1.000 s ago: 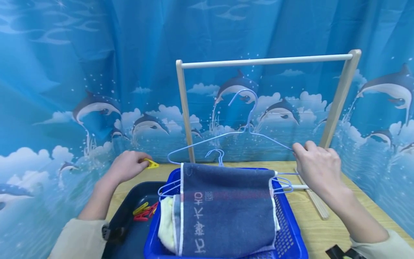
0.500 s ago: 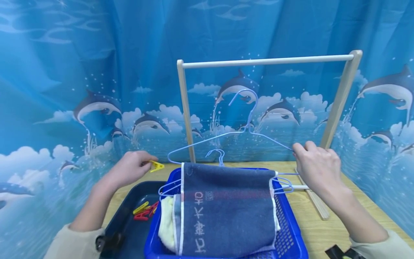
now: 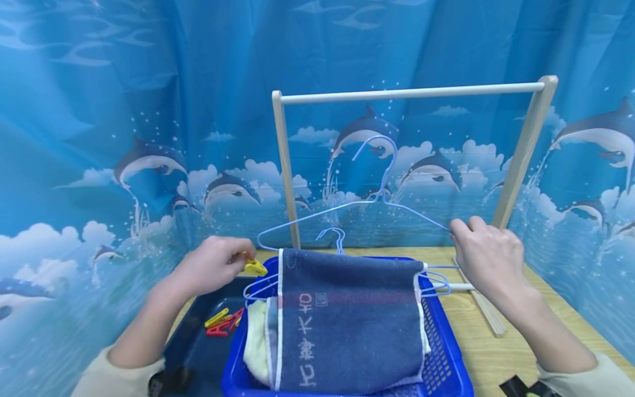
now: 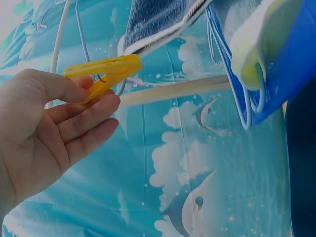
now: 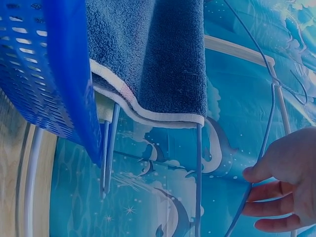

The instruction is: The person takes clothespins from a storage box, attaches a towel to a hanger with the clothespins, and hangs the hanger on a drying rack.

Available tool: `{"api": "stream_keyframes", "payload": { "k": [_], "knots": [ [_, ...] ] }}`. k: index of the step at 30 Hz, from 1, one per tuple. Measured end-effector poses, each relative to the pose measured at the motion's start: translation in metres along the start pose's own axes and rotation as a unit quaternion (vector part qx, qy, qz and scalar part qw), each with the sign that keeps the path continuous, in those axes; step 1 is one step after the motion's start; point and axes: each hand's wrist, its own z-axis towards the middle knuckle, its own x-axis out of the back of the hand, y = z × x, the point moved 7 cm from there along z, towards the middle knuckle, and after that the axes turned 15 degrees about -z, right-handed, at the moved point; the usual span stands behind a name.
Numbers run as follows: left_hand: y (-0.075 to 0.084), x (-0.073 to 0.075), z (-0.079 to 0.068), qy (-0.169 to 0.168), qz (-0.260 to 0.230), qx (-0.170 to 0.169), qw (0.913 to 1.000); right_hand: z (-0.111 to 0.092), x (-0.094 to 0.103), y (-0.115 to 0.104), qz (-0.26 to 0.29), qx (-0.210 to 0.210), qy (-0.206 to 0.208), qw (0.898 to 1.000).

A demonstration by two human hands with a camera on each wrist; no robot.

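Note:
A dark blue towel (image 3: 347,320) with white edging hangs folded over the lower bar of a light-blue wire hanger (image 3: 342,207). My right hand (image 3: 488,256) pinches the hanger's right shoulder and holds it up above the basket. Between thumb and fingers of my left hand (image 3: 213,267) is a yellow clothespin (image 3: 255,268), close to the towel's upper left corner. In the left wrist view the clothespin (image 4: 106,71) lies just below the towel's edge (image 4: 163,29); whether they touch I cannot tell. The right wrist view shows the hanger wire (image 5: 269,118) at my right fingertips.
Below the towel stands a blue plastic basket (image 3: 448,353) with more hangers and a pale yellow cloth (image 3: 256,344). Left of it, a dark tray (image 3: 198,353) holds red and yellow clothespins (image 3: 223,322). A wooden rack (image 3: 412,92) stands behind, before a dolphin curtain.
My left hand has moved right with the yellow clothespin, up to the towel's upper left corner. My right hand and the hanger have stayed nearly still.

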Motion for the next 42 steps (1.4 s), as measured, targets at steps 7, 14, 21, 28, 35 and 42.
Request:
{"api": "stream_keyframes", "payload": {
  "k": [7,14,21,28,35,42],
  "knots": [
    [0.014,-0.009,0.005,-0.006,-0.004,-0.038,0.9992,-0.002,0.0,0.003,0.002,-0.007,-0.014,1.0],
    [0.032,-0.02,0.012,0.018,0.108,-0.101,0.9889,-0.003,0.0,0.004,0.002,-0.013,-0.024,1.0],
    [0.044,-0.024,0.016,0.066,0.169,-0.157,0.9709,-0.005,0.0,0.004,0.004,-0.015,-0.036,0.999],
    [0.053,-0.022,0.023,0.062,0.152,-0.139,0.9766,-0.003,0.003,0.003,0.002,-0.011,-0.009,1.0],
    [0.081,-0.025,0.04,0.034,0.161,-0.134,0.9772,0.0,0.005,0.004,0.002,-0.017,-0.015,1.0],
    [0.105,-0.038,0.054,0.01,0.161,-0.17,0.9721,0.001,0.005,0.004,0.003,-0.022,-0.027,0.999]
  ]
}}
